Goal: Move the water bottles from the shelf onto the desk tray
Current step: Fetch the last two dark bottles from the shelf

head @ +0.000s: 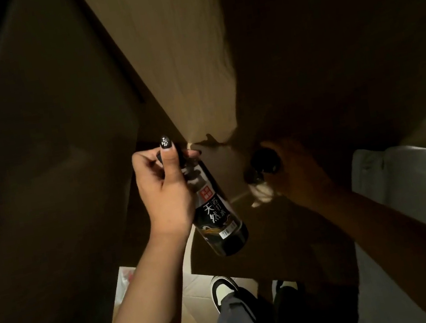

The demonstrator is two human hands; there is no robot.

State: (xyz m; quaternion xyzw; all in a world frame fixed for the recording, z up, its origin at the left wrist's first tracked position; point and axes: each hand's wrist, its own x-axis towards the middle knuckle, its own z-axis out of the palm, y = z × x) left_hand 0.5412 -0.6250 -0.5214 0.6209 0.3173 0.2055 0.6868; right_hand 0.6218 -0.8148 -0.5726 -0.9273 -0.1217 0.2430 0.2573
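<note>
Water bottle (216,214) with a dark label hangs tilted, its neck gripped by the left hand (165,186); the shadowed right hand (294,167) clasps another bottle (260,173).

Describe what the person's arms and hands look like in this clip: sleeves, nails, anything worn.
Both forearms are bare, with no sleeves, watch or bracelet in view. The left hand has a long dark-painted thumbnail with pale glittery specks. The right hand sits in deep shadow, so its nails and any rings cannot be made out.
</note>
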